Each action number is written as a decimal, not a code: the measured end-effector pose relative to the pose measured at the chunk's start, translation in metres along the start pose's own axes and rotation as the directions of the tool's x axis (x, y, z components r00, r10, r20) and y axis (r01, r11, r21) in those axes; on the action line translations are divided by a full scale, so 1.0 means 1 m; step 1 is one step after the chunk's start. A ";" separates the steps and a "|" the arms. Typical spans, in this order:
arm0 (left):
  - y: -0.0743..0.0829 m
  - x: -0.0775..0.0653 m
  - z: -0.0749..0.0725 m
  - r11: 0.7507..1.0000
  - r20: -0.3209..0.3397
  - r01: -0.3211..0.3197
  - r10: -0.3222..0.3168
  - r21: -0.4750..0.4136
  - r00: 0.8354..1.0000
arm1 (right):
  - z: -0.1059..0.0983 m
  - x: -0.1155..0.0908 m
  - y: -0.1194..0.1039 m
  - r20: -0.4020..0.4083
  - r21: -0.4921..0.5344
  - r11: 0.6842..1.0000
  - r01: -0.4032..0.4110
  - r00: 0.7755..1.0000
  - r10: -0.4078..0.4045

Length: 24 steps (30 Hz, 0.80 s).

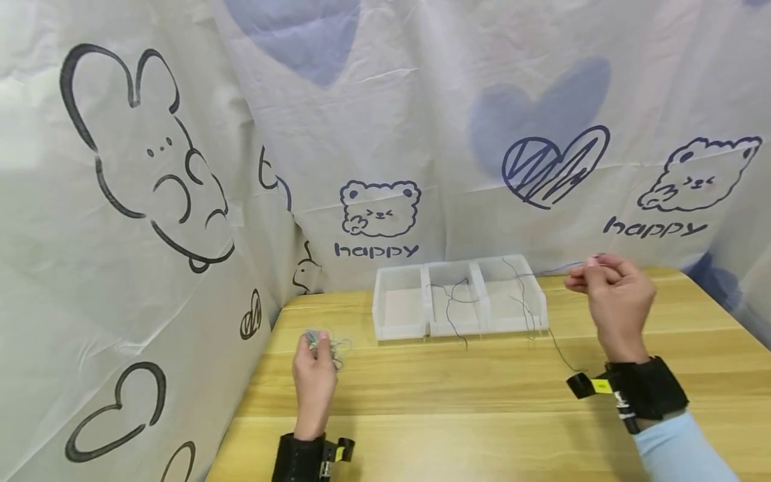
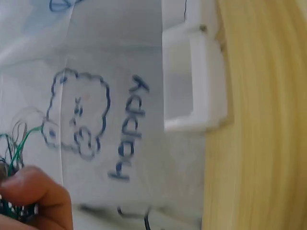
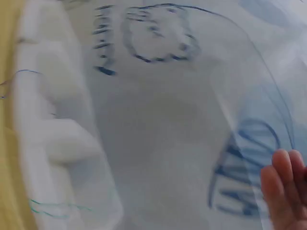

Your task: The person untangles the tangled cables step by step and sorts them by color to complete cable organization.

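Note:
In the head view my left hand (image 1: 314,375) pinches a tangled bundle of threads (image 1: 312,339) between thumb and fingers, left of the white bins. Green and pale strands (image 2: 20,146) stick up from that hand in the left wrist view. My right hand (image 1: 620,301) is raised at the right, fingertips pinching a thin blue thread (image 1: 557,268) that stretches left toward the right bin (image 1: 542,314). The same blue thread (image 3: 261,52) arcs up from the fingertips in the right wrist view. Dark blue thread (image 1: 448,311) hangs over the middle bin (image 1: 442,330).
The left bin (image 1: 397,332) joins the other two in a row. Greenish threads (image 1: 527,314) drape over the right bin's front, and a dark thread (image 1: 561,353) runs onto the wooden table (image 1: 421,402). A printed cloth (image 1: 446,167) hangs behind and at the left.

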<state>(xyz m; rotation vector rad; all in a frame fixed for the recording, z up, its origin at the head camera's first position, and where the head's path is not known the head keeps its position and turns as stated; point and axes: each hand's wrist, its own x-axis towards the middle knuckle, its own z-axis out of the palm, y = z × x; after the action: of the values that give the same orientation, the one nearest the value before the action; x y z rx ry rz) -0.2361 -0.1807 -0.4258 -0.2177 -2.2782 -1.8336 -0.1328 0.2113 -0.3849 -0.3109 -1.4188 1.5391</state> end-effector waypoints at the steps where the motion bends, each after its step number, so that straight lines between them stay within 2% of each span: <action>1: 0.000 -0.001 -0.001 1.000 0.037 -0.010 0.010 0.012 0.999 | 0.003 0.000 0.002 0.030 -0.065 0.997 0.040 0.999 -0.038; 5: 0.005 -0.006 0.006 0.997 0.168 -0.071 0.071 -0.011 0.983 | 0.021 -0.008 0.011 0.151 -0.224 0.964 0.142 0.982 -0.110; 9: 0.007 -0.012 0.007 0.996 0.187 -0.060 0.072 -0.073 0.980 | 0.032 -0.020 0.018 0.197 -0.306 0.936 0.176 0.973 -0.119; 13: 0.007 -0.017 0.005 0.993 0.223 -0.017 0.044 -0.118 0.974 | 0.041 -0.037 0.013 0.297 -0.345 0.916 0.207 0.949 -0.103; 16: 0.007 -0.020 0.006 0.991 0.252 0.006 0.028 -0.135 0.967 | 0.041 -0.044 0.031 0.399 -0.389 0.881 0.271 0.911 -0.104; 19: 0.007 -0.021 0.009 0.987 0.276 0.027 0.017 -0.157 0.961 | 0.038 -0.048 0.055 0.497 -0.456 0.828 0.327 0.865 -0.068; 21: 0.007 -0.022 0.012 0.983 0.293 0.041 0.013 -0.177 0.956 | 0.038 -0.051 0.063 0.561 -0.512 0.783 0.352 0.828 -0.005; 24: 0.006 -0.023 0.015 0.981 0.307 0.049 0.011 -0.189 0.952 | 0.039 -0.056 0.062 0.647 -0.558 0.739 0.378 0.755 0.103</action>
<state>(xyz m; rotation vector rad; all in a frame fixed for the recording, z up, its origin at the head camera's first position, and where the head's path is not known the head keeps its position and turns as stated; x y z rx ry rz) -0.2132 -0.1647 -0.4286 -0.5506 -2.2932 -2.1667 -0.1638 0.1548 -0.4506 -0.0599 -2.4952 0.9589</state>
